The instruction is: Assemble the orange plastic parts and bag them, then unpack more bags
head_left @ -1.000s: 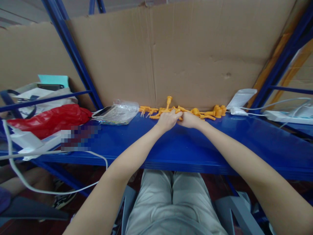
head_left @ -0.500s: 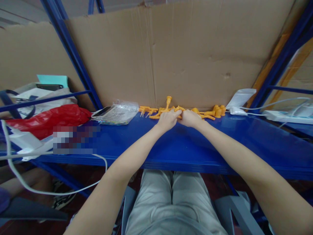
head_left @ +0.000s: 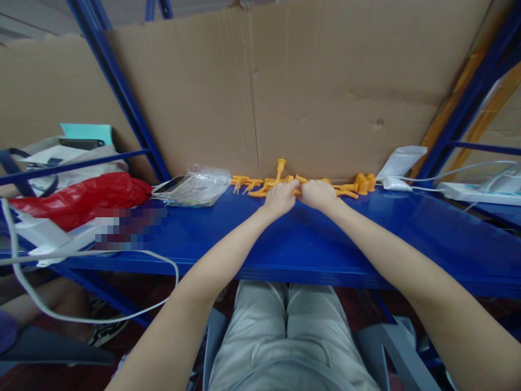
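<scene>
My left hand (head_left: 280, 198) and my right hand (head_left: 318, 195) meet over the back of the blue shelf, both with fingers closed. A yellow plastic piece (head_left: 300, 179) shows between them, gripped from both sides; my fingers cover most of it. Behind and to the left of my left hand lies a pile of yellow branching parts (head_left: 260, 191). One yellow part with a round flared end (head_left: 280, 165) sticks up from it. Past my right hand are a curved yellow part (head_left: 345, 191) and several yellow cup-shaped pieces (head_left: 364, 183).
A cardboard sheet (head_left: 317, 98) stands behind the blue shelf (head_left: 301, 250). Left are a clear plastic bag (head_left: 203, 187), a phone (head_left: 173, 185), a red bag (head_left: 89, 198) and a white cable (head_left: 175, 271). A white device (head_left: 396, 183) with cables sits at right. Another person's leg (head_left: 69, 304) shows lower left.
My right hand has turned slightly and shifted a little upward beside the left. The yellow piece between the hands is tilted a bit differently. The surrounding things stay put.
</scene>
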Demonstrator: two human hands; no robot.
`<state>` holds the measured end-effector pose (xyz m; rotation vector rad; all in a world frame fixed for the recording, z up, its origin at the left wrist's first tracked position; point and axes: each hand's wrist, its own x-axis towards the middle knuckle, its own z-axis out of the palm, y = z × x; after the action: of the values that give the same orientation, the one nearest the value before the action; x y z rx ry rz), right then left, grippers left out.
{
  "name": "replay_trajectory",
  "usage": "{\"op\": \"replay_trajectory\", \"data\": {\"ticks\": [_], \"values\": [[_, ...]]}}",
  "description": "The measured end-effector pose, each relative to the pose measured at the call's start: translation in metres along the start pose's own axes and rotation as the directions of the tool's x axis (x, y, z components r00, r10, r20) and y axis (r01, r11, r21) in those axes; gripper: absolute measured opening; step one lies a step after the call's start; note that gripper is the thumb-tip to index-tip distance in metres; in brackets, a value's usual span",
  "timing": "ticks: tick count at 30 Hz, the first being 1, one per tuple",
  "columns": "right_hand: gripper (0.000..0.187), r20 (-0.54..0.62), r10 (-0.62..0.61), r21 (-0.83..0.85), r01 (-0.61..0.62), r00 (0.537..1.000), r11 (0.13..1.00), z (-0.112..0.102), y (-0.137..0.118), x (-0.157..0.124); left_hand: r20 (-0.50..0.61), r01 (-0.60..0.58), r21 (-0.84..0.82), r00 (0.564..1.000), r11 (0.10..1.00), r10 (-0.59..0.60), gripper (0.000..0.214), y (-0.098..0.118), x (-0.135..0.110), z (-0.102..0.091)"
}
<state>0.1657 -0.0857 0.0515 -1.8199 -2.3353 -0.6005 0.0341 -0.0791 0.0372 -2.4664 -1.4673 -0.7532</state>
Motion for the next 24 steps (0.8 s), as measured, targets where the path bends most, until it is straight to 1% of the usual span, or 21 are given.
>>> {"op": "replay_trajectory", "data": {"ticks": [6,13,15,19,21,22,24], "values": [[0.042,-0.013,0.006,-0.013,-0.007,1.000,1.000,0.000,-0.001,0.000,0.006,0.011,-0.078,1.000,0.997,-0.011,0.032,-0.003,0.003,0.002],[0.042,-0.010,0.003,-0.019,-0.003,1.000,1.000,0.003,-0.001,0.003,-0.011,0.023,-0.154,1.000,0.988,-0.025,0.028,-0.007,0.008,0.009],[0.041,-0.007,-0.003,-0.027,0.002,1.000,1.000,0.005,-0.002,0.003,0.015,0.038,-0.177,0.999,0.983,-0.036,0.024,-0.008,0.010,0.008],[0.039,0.000,-0.032,-0.039,0.032,0.999,0.999,0.009,-0.004,0.004,0.149,0.094,-0.222,0.987,0.971,-0.061,0.016,-0.008,0.012,0.006],[0.039,-0.001,-0.055,-0.035,0.055,0.999,0.998,0.011,-0.004,0.005,0.191,0.119,-0.227,0.979,0.967,-0.075,0.015,-0.009,0.013,0.005],[0.039,-0.002,-0.062,-0.031,0.062,0.998,0.998,0.012,-0.004,0.005,0.189,0.121,-0.219,0.979,0.968,-0.079,0.015,-0.009,0.012,0.005],[0.038,-0.009,-0.071,-0.022,0.070,0.997,0.997,0.013,-0.003,0.005,0.144,0.091,-0.186,0.987,0.978,-0.065,0.016,-0.011,0.011,0.005]]}}
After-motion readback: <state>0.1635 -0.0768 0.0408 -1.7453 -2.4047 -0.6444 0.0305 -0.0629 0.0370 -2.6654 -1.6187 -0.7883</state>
